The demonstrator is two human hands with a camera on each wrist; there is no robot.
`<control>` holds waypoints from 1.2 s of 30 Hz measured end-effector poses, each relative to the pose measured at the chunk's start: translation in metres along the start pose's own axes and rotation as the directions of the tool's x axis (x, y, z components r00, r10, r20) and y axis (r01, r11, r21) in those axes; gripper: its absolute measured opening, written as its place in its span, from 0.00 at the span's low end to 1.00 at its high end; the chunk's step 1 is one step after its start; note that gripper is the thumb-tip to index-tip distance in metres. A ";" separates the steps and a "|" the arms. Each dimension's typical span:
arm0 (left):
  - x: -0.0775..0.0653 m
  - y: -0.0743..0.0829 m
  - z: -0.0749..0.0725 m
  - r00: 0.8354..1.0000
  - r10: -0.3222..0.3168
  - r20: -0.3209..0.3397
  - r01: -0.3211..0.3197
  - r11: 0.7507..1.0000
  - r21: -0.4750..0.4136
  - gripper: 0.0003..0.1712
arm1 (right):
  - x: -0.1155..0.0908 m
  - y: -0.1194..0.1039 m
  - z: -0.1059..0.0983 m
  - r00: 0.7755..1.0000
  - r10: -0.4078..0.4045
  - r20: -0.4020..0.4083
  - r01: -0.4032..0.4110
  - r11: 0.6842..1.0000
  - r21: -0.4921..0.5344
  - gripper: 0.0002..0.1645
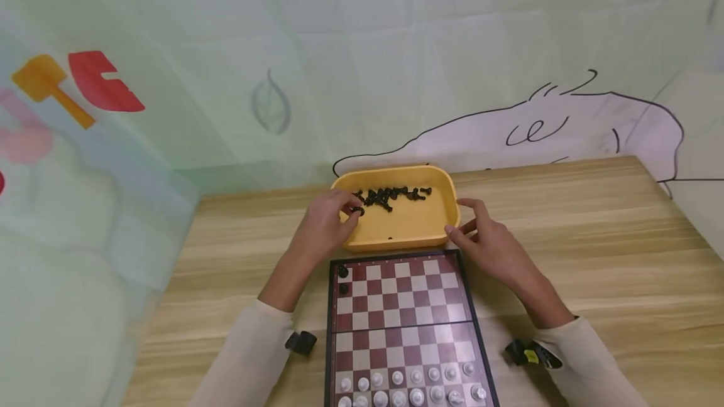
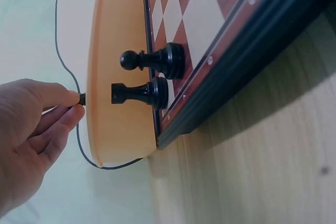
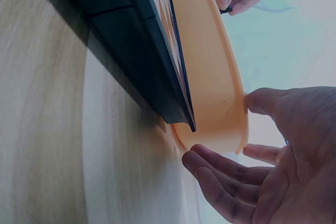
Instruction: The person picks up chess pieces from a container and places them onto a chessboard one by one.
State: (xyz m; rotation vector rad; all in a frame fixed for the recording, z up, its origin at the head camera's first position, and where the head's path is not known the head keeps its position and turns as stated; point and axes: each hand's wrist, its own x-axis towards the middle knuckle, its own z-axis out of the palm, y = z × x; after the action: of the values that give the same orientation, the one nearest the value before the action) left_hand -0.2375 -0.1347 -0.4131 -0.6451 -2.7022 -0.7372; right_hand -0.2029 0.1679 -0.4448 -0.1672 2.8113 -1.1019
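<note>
My left hand (image 1: 325, 222) is at the left end of a yellow tray (image 1: 418, 225), pinching a black chess piece (image 1: 357, 211) between thumb and fingertips. In the left wrist view, the tray's wall hides most of that piece. At the tray's near right corner, my right hand (image 1: 492, 247) holds the rim between thumb and index finger; its other fingers are loosely bent. More black chess pieces (image 1: 387, 195) lie in a heap inside the tray. On the chessboard (image 1: 396, 319) just below, a black rook (image 2: 139, 93) and a black pawn (image 2: 155, 60) stand upright at the far left corner.
White chess pieces (image 1: 415, 377) stand in two rows on the board's near end. The wooden table (image 1: 565, 231) extends to both sides, with a printed cloth (image 1: 362, 80) behind it. Each wrist wears a black strap mount (image 1: 301, 343).
</note>
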 end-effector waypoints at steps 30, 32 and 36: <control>-0.029 0.009 -0.013 0.987 0.040 -0.154 -0.047 0.998 -0.041 0.09 | 0.000 0.003 0.002 1.000 0.011 0.014 -0.012 1.000 0.014 0.40; -0.032 0.009 -0.014 0.987 0.033 -0.160 -0.040 0.998 -0.038 0.09 | 0.000 0.003 0.002 1.000 0.018 0.018 -0.018 1.000 0.016 0.40; -0.036 0.009 -0.016 0.988 0.023 -0.155 -0.030 0.999 -0.045 0.10 | 0.001 0.001 0.003 0.999 0.023 0.023 -0.024 1.000 0.021 0.39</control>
State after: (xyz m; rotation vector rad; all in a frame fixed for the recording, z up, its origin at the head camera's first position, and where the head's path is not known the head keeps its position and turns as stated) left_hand -0.1995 -0.1485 -0.4091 -0.6070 -2.5376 -0.8114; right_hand -0.2036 0.1666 -0.4483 -0.1438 2.7733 -1.1173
